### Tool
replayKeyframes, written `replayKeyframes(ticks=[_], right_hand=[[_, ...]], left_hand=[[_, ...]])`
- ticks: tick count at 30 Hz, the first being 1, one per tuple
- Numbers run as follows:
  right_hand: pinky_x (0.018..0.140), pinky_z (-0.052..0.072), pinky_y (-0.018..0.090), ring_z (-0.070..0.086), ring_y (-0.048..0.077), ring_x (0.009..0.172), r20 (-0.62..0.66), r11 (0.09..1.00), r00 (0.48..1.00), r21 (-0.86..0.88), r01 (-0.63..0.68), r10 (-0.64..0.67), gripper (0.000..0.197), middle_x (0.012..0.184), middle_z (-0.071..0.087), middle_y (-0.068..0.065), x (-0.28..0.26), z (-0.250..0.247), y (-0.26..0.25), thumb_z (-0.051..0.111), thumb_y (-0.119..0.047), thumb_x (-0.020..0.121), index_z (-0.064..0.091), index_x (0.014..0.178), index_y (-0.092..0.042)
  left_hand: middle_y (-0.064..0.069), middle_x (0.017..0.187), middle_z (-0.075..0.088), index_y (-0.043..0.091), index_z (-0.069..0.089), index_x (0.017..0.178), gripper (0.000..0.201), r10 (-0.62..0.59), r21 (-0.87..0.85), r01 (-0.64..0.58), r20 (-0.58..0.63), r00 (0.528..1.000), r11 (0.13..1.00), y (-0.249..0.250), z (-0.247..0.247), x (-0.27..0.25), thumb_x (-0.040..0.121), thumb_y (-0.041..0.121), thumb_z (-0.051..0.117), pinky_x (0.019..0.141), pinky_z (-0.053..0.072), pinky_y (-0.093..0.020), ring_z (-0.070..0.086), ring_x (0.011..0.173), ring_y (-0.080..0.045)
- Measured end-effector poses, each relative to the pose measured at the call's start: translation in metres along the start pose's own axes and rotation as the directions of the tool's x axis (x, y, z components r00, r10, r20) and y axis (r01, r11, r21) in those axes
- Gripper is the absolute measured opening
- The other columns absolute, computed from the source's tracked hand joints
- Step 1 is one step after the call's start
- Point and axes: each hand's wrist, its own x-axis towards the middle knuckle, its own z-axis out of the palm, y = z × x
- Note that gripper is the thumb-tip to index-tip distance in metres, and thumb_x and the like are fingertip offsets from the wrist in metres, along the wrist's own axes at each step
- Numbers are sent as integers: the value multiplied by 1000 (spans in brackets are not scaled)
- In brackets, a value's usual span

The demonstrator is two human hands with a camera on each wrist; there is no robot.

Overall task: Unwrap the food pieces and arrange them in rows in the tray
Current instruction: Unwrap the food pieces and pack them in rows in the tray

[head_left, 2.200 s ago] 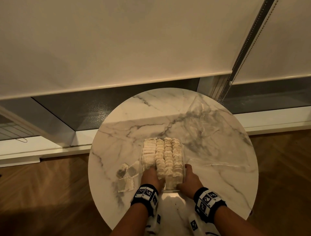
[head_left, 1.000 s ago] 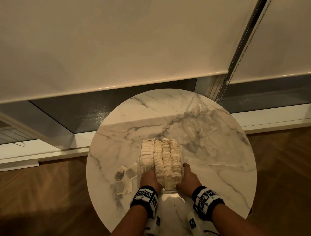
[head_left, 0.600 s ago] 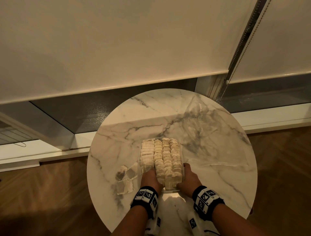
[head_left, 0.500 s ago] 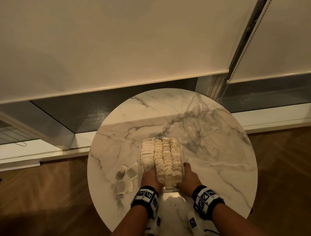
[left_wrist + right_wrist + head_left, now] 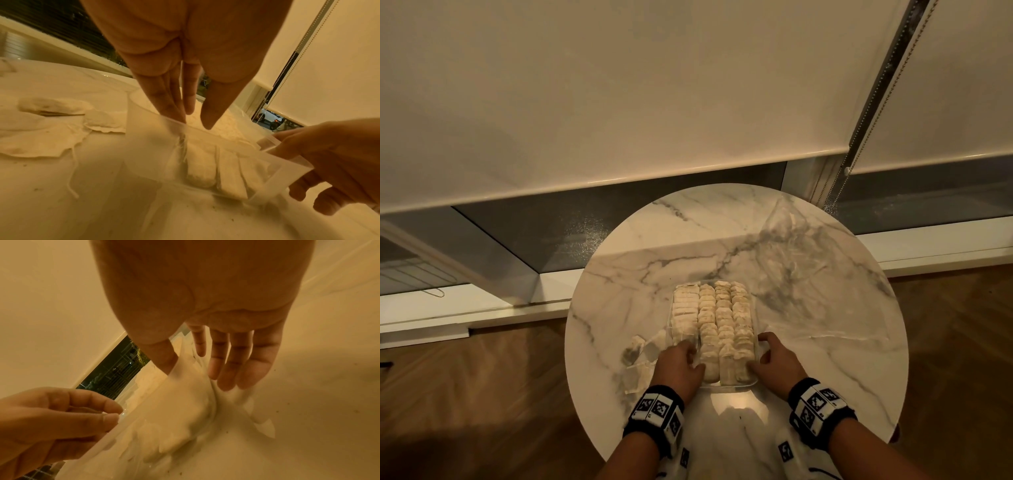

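My left hand (image 5: 678, 368) sits at the tray (image 5: 729, 386)'s near-left corner, lower centre of the head view. Fingers are straight and close together, tips dipping inside the clear wall by the leftmost row; whether they actually pinch a piece I can't tell, since the plastic blurs it in the left wrist view. My right hand (image 5: 777, 363) is at the near-right corner, thumb inside the wall, fingers (image 5: 236, 369) outside, loosely extended, steadying the tray w/ a light clamp on its side.

The food pieces (image 5: 714, 318) fill the tray in approx four rows (pale, floury-looking), tray resting mid-table on the round marble table (image 5: 640, 274). Empty wrappers (image 5: 640, 363) lie just left of the tray, near my left hand. A crumpled clear plastic bag (image 5: 791, 253) lies at upper right of the tabletop, well apart from the tray.
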Motion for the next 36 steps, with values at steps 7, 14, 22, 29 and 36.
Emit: replayKeyframes(ticks=[7,14,22,29,36], right_hand=[[69,50,24,64,10,75,-85,997,996,73,15,-8,35,78,69,-2,-6,3,4,69,-28,85,57,118,-24],[81,46,28,64,25,100,-64,999,997,11,-33,33,51,113,68,13,-9,14,7,58,-44,92,43,135,-23],[73,60,39,69,21,73,-71,996,997,94,8,-2,31,85,71,7,-9,20,15,45,-31,98,45,129,-28],[73,53,31,67,19,75,-75,999,997,46,20,-17,29,84,70,5,-14,19,11,44,-29,101,48,129,-26],[80,51,33,65,22,88,-89,1000,996,1,-16,16,32,98,69,8,-17,18,9,44,-37,100,47,131,-28]], left_hand=[[10,90,70,22,71,99,13,92,-185,-93,-12,996,978,-4,3,-13,87,26,69,76,48,-13,63,82,-2],[5,83,71,23,70,89,13,-156,-533,-53,-340,927,844,-34,-24,-25,85,11,74,69,51,-13,66,79,-8],[-14,125,58,20,63,125,41,-245,94,263,-172,954,960,-129,-41,-4,84,20,63,99,47,-38,58,113,-32],[-9,130,58,20,60,128,40,-192,217,208,-96,977,954,-144,-21,-12,88,22,59,102,44,-35,56,116,-28],[-6,131,52,24,52,135,50,-186,248,201,-82,979,948,-132,-22,-10,87,38,62,102,44,-35,52,118,-27]])
